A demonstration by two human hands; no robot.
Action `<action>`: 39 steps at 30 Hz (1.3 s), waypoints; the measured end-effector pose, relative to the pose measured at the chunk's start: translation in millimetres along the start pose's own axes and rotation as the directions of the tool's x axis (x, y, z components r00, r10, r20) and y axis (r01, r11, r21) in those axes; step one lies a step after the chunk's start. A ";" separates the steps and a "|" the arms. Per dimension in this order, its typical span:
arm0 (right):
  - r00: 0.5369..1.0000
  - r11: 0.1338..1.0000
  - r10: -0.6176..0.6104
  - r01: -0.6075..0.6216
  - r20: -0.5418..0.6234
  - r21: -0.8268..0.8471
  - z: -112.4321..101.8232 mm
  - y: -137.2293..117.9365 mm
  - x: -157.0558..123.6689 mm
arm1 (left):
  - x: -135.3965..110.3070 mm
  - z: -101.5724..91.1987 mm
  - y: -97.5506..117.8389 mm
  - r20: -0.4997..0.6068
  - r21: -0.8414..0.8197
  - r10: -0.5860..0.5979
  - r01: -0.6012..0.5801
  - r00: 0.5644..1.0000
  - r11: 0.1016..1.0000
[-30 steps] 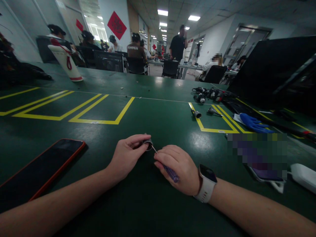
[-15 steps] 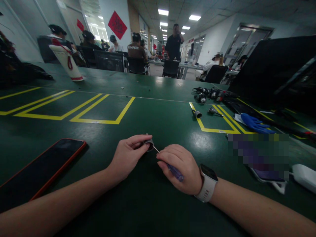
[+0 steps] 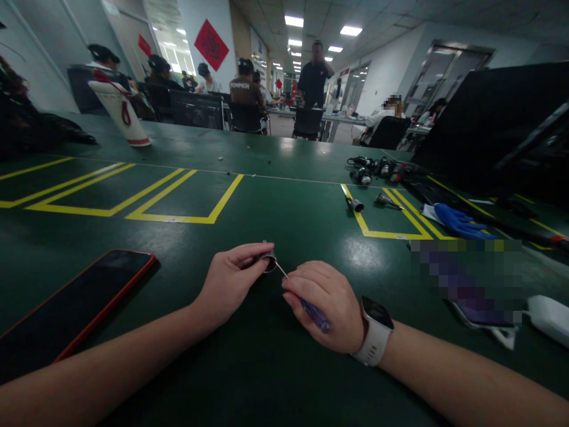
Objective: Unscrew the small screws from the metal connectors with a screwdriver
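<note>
Hands: apart from each other, both busy; left hand pinches a small cup-shaped metal part, right hand is wrapped round a purple-handled screwdriver.
Metal part: held above the near-middle of the green worktop, open end toward the right hand.
Screwdriver step: looks like tool work at the part's open end; shaft runs left to the rim, tip contact can't be told.
Next move: likely calls for a firm left pinch and a steady, well-aligned shaft.
Loose metal pieces: one lies at the yellow tape on the far right, another just right of it.
Phone: orange-edged phone lies near left, well apart from the part.
Change from one second ago: right hand and screwdriver sit slightly farther right, more shaft showing; left pinch looks about the same.
</note>
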State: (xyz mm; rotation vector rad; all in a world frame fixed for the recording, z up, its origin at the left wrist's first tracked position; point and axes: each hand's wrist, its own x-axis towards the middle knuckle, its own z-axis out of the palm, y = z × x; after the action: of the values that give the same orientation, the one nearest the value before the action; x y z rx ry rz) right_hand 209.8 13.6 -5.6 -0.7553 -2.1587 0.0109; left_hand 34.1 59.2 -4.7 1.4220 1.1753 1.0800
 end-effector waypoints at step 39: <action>0.900 0.818 0.432 -0.417 0.057 0.396 0.8 3.2 2.0 | 4.3 0.8 -4.6 -0.009 -0.053 -0.055 0.055 0.998 0.997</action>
State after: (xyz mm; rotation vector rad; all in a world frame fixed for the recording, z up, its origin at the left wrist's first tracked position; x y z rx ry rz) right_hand 210.0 17.5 -5.6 -0.9640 -1.8222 0.6517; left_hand 34.8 63.7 -9.1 1.3378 1.1784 1.0732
